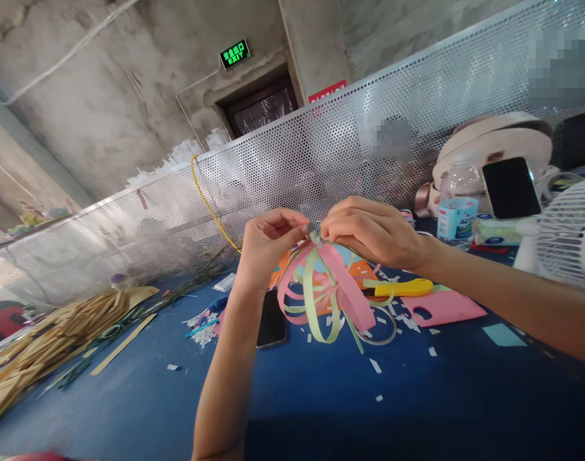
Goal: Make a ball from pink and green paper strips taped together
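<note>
Between my two hands hangs an ornament of looped paper strips [357, 307], pink and pale green, gathered at the top. My left hand [275, 246] is closed, its thumb and index finger pinching the gathered end from the left. From the right, my right hand [371, 232] is closed too, with its bent fingertips at the same gathered top; the fingers partly hide what they grip there. The loops dangle below, and a thin green stem-like strip points down to the table. Just behind them lie a yellow utility knife [403, 288] and orange paper.
Blue table [321, 410] with scattered white paper scraps. A black phone [271, 320] lies left of the loops, pink card [448, 308] to the right. Farther right are a bottle [458, 205], a propped phone [510, 187] and a white fan [568, 230]. Wooden strips [75, 326] pile up left; a perforated metal screen [292, 166] stands behind.
</note>
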The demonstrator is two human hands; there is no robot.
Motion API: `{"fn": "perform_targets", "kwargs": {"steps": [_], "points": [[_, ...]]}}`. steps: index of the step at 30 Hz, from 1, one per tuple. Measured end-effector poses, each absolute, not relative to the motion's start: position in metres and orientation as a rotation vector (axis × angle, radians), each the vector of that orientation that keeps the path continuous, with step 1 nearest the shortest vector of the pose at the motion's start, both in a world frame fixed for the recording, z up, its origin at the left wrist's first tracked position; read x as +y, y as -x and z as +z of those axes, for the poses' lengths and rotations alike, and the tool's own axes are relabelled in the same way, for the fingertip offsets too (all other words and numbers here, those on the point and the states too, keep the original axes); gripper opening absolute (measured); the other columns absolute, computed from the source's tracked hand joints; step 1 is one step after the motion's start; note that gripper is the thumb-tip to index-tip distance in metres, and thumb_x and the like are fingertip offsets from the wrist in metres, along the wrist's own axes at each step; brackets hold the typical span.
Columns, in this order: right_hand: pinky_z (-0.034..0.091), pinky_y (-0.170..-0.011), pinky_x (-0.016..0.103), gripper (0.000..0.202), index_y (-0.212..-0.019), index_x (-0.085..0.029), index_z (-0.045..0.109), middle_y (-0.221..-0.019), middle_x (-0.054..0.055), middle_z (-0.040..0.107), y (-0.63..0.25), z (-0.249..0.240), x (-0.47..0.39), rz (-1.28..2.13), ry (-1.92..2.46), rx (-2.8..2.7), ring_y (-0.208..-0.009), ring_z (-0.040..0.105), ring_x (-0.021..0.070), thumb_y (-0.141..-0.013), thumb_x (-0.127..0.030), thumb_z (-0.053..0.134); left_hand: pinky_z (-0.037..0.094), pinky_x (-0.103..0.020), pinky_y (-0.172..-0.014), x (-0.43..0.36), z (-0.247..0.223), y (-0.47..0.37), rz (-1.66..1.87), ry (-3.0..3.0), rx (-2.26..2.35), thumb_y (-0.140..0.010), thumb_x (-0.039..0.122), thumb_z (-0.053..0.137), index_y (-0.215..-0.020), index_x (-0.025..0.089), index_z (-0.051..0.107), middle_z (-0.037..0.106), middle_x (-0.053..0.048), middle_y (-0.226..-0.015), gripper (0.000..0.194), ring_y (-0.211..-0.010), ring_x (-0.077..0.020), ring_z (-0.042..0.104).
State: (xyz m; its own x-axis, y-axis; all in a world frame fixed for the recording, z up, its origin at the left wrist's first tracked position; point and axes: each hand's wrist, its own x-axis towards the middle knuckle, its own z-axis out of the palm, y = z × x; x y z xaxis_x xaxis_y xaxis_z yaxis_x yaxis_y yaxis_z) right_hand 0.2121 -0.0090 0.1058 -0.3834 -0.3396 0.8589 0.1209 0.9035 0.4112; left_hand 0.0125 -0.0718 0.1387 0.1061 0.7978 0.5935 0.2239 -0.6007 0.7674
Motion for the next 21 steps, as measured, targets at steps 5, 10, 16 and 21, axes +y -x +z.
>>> {"fn": "perform_targets", "kwargs": {"steps": [5,10,16,21], "points": [[0.058,-0.080,0.036,0.017,-0.105,-0.020,0.055,-0.097,0.007,0.069,-0.215,0.101,-0.011,-0.413,-0.134,-1.925,-0.093,0.065,0.0200,-0.094,-0.006,0.055,0.054,-0.024,-0.065,-0.071,0.138,-0.011,1.524,-1.916,1.021,-0.074,0.016,0.079,-0.076,0.019,0.074,0.068,0.000,-0.070,0.006,-0.066,-0.0109,0.063],[0.058,-0.082,0.036,0.019,-0.106,-0.023,0.056,-0.097,0.005,0.069,-0.220,0.099,-0.015,-0.337,-0.085,-1.939,-0.093,0.065,0.0193,-0.095,-0.008,0.055,0.053,-0.022,-0.064,-0.069,0.138,-0.009,1.529,-1.927,1.014,-0.075,0.014,0.078,-0.077,0.020,0.074,0.068,0.000,-0.071,0.007,-0.066,-0.0096,0.062],[0.056,-0.079,0.038,0.020,-0.098,-0.024,0.059,-0.092,0.004,0.070,-0.229,0.103,-0.023,-0.278,-0.057,-1.889,-0.089,0.066,0.0204,-0.093,-0.005,0.054,0.054,-0.023,-0.064,-0.069,0.138,-0.008,1.533,-1.937,1.044,-0.075,0.015,0.078,-0.077,0.020,0.074,0.068,0.000,-0.072,0.007,-0.066,-0.0101,0.063],[0.055,-0.081,0.040,0.012,-0.095,-0.029,0.060,-0.091,0.001,0.069,-0.231,0.102,-0.027,0.009,0.108,-1.695,-0.086,0.068,0.0213,-0.093,-0.017,0.062,0.056,-0.025,-0.066,-0.070,0.137,-0.007,1.542,-1.951,1.088,-0.075,0.017,0.078,-0.078,0.021,0.074,0.069,-0.001,-0.073,0.006,-0.067,-0.0114,0.064]]}}
